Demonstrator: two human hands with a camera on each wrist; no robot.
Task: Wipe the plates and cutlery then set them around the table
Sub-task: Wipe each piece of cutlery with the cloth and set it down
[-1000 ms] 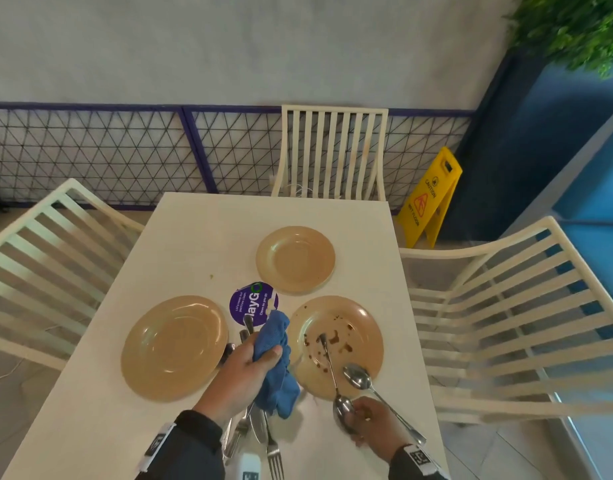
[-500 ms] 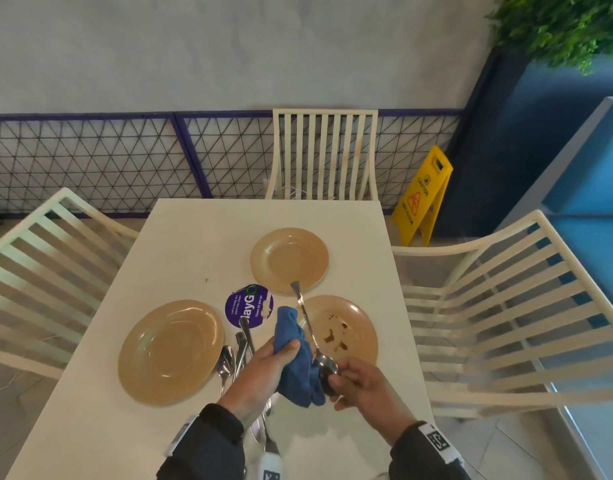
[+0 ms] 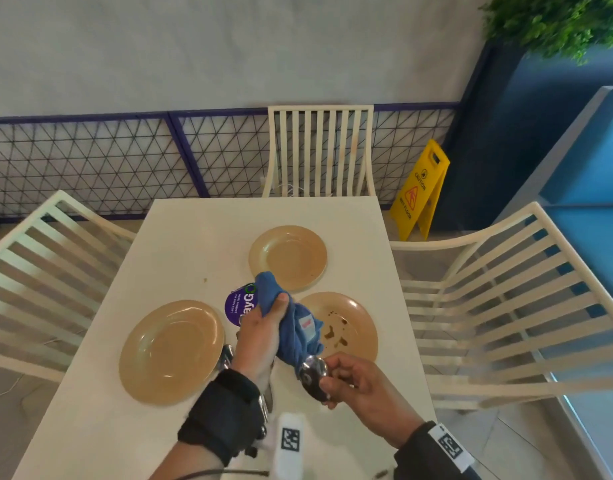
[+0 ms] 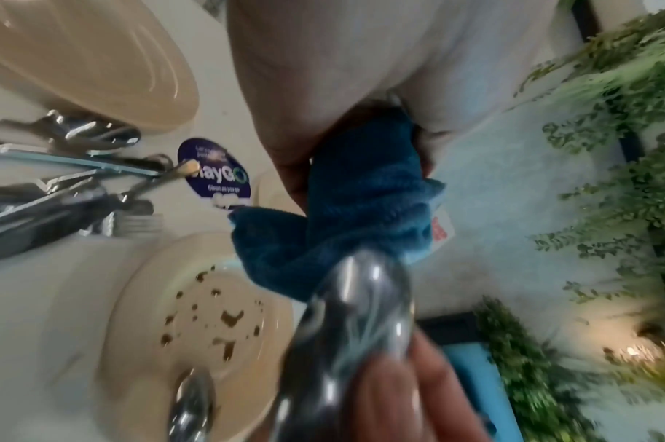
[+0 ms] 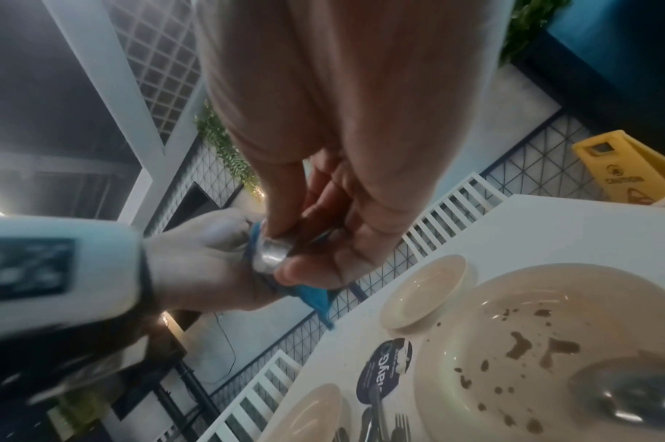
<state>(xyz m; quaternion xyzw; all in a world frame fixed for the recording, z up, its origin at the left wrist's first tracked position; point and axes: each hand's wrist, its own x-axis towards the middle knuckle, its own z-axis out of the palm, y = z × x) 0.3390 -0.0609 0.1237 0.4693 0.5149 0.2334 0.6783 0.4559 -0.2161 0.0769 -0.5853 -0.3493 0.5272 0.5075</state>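
Note:
Over the table's near edge my left hand (image 3: 268,323) grips a bunched blue cloth (image 3: 293,329), which is wrapped round a spoon's handle. My right hand (image 3: 333,379) pinches that spoon (image 3: 313,375) by its bowl, just below the cloth. The handle is hidden inside the cloth (image 4: 360,209). Behind my hands lies a tan plate with brown food spots (image 3: 350,327), and a second spoon (image 5: 644,397) lies on it. A clean large plate (image 3: 171,351) sits to the left and a smaller plate (image 3: 287,258) farther back. Loose forks and spoons (image 4: 58,185) lie between the two near plates.
A round purple sticker (image 3: 239,306) marks the middle of the white table (image 3: 180,237). Slatted white chairs stand at the left (image 3: 45,258), far (image 3: 319,150) and right (image 3: 499,289) sides. A yellow wet-floor sign (image 3: 419,192) stands on the floor at the back right.
My right hand lifted one spoon off the spotted plate and carried it to the cloth. My left hand rose with the cloth, which now covers the spoon's handle.

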